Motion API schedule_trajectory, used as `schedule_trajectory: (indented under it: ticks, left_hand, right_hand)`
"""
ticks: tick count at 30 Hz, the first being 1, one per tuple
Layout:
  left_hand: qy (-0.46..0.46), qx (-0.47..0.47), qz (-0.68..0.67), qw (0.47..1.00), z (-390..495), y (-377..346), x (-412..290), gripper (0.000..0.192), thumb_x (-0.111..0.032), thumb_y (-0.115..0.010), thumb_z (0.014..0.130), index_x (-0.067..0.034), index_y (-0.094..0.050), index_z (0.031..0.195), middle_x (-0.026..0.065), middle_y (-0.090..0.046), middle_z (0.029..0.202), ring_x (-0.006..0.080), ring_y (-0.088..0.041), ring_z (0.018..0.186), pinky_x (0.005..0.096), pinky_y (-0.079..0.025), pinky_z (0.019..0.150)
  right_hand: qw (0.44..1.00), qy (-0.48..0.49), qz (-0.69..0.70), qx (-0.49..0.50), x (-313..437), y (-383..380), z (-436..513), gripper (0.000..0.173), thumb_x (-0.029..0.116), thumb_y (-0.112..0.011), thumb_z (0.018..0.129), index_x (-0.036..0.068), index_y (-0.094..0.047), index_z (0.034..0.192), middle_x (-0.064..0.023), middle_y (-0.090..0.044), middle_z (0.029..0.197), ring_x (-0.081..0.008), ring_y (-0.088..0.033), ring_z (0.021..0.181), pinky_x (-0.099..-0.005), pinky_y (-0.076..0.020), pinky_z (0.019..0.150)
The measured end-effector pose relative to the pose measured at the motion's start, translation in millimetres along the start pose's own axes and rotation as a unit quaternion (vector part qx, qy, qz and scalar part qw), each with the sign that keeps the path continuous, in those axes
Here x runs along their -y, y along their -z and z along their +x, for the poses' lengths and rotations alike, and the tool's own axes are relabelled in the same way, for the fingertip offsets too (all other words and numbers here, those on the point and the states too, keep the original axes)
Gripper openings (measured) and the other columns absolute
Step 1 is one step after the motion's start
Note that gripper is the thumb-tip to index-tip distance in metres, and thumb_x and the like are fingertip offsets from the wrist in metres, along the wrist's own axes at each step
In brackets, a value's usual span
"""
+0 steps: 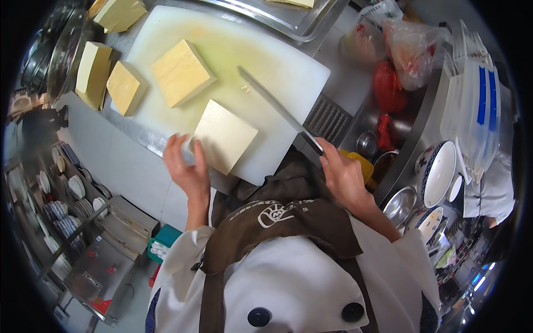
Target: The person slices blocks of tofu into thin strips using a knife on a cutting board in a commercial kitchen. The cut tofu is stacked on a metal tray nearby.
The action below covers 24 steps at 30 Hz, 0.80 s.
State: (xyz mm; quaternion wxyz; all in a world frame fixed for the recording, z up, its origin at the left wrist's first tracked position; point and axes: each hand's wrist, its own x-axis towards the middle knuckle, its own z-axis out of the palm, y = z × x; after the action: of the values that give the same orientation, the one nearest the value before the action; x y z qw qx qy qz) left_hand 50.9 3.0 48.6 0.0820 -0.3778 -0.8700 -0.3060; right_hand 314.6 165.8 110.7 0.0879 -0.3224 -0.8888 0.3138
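My right hand (343, 170) grips the dark handle of a kitchen knife (272, 104), whose long blade slants across the white cutting board (270, 62). A pale, cream-coloured block, apparently tofu (227, 135), sits near the board's front edge, left of the blade. At that block's left side is my left hand (187, 166), fingers apart and holding nothing; whether the thumb touches the block I cannot tell. Farther back lies a large yellow-skinned block (181, 73). Smaller yellow-skinned pieces are at the left: one (126, 88) at the board's edge, another (92, 73) beyond it.
A yellowish block (119, 14) stands at the back left, near stacked metal bowls (66, 58). Behind the board is a steel tray (291, 21). To the right, a sink area holds plastic bags (410, 54) and a small metal bowl (367, 143). Patterned bowls (437, 175) stand farther right.
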Motion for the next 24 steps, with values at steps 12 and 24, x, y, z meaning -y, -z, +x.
schedule_trajectory:
  ticks: [12,24]
  left_hand:
    - [-0.311,0.162,-0.117,0.929,29.3,-55.9,41.1,0.026,0.006,-0.063,0.071,0.001,-0.069,0.096,0.0134,-0.067,0.102,0.0355,-0.062,0.099,0.0422,-0.049,0.089]
    - [-0.296,0.172,-0.122,0.932,27.0,-58.0,43.6,0.03,0.007,-0.062,0.068,0.001,-0.07,0.096,0.0138,-0.067,0.103,0.0365,-0.061,0.101,0.0444,-0.048,0.092]
  right_hand:
    - [0.985,0.067,-0.157,0.036,58.9,-13.7,3.7,0.053,0.008,-0.061,0.072,0.007,-0.057,0.125,-0.0054,-0.053,0.078,-0.0115,-0.054,0.053,-0.0246,-0.0429,0.042]
    - [0.984,0.059,-0.159,0.047,64.2,-14.5,8.6,0.046,0.01,-0.063,0.078,0.007,-0.058,0.124,-0.0051,-0.053,0.081,-0.0122,-0.055,0.056,-0.0252,-0.0444,0.044]
